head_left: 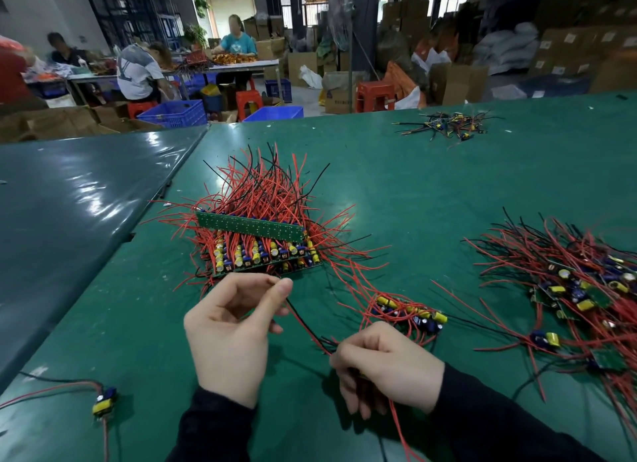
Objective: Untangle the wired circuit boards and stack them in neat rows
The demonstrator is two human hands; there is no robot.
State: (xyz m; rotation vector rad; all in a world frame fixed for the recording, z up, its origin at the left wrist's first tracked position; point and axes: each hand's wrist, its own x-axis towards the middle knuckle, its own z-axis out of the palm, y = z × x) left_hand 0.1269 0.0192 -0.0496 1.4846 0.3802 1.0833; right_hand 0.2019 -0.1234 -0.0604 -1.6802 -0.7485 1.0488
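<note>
A thin red and black wire pair (303,323) is pinched by the left hand (231,337) and gripped by the right hand (386,368); stacked green circuit boards (262,251) are seen beyond on the green table (413,192).

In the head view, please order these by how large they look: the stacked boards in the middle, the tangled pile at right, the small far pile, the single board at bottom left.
1. tangled pile, cut off by the frame edge
2. stacked boards, wires included; close to first
3. far pile, though distance shrinks it
4. single board

Around the stacked boards (258,251), your left is bare green table (113,296); right, a small wired cluster (410,315) and the tangled pile (579,296) block you.
</note>
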